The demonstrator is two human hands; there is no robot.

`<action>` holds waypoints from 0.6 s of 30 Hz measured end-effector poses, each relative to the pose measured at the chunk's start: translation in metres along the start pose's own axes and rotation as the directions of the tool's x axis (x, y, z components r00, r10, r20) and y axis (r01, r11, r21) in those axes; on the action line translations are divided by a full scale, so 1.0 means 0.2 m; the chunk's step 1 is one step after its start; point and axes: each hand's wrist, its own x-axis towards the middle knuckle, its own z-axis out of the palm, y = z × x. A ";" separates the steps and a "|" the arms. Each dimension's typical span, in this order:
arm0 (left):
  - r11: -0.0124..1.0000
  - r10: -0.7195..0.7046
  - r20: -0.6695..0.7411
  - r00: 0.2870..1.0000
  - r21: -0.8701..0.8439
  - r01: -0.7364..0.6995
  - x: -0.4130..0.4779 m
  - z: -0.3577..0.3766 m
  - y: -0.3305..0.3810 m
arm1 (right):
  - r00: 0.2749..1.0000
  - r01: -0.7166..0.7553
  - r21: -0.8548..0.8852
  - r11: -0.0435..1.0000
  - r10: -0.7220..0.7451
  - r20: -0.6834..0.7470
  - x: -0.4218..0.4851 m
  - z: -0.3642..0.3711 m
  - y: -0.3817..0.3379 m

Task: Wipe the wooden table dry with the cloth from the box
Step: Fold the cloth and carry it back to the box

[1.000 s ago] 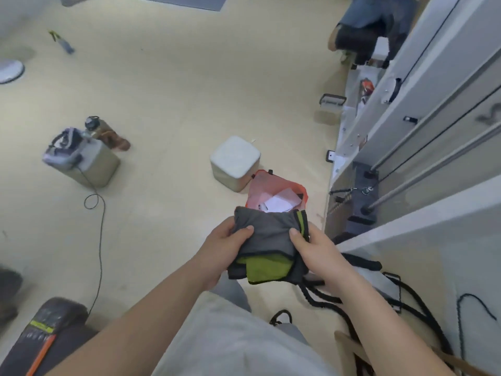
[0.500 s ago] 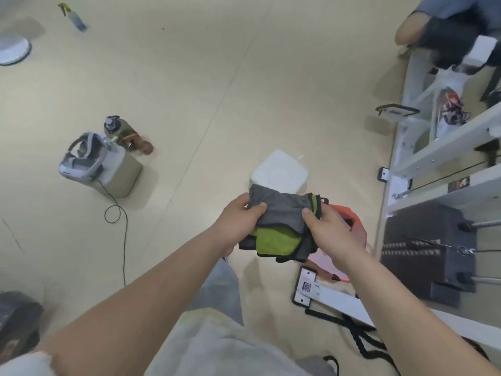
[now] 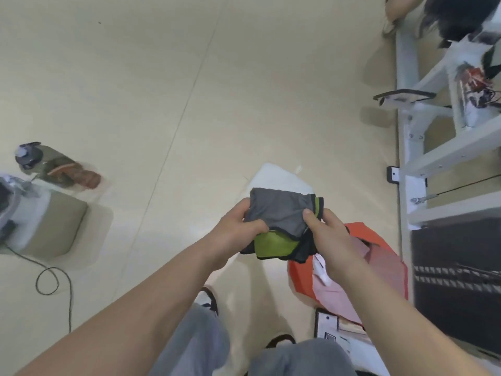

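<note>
Grey-green folded cloth [image 3: 282,221] — long axis left-right — gripped by left hand [image 3: 238,229] and right hand [image 3: 328,237] fingers.

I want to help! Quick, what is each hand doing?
Left hand: closed, holding the cloth.
Right hand: closed, holding the same cloth.

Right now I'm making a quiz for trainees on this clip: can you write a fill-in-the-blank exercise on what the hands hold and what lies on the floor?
1. Both hands, left hand and right hand, hold the folded ____.
2. The cloth is grey outside and ____ inside.
3. The box below the right hand is ____ in colour.
4. A black ____ curls on the floor at left.

Missing words: cloth; green; orange; cable
</note>
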 end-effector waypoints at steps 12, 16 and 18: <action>0.979 0.116 -0.035 0.993 0.173 -0.108 1.41 0.07 -0.60 | 0.984 0.139 0.146 0.979 -0.119 -0.133 1.31 0.14 0.88; 0.950 0.237 -0.043 0.970 0.219 -0.222 1.58 0.04 -0.60 | 0.975 0.211 0.144 0.967 -0.198 -0.098 1.47 0.12 0.91; 0.939 0.265 -0.113 0.958 0.257 -0.229 1.64 0.00 -0.61 | 0.972 0.224 0.055 0.973 -0.219 -0.084 1.49 0.11 0.92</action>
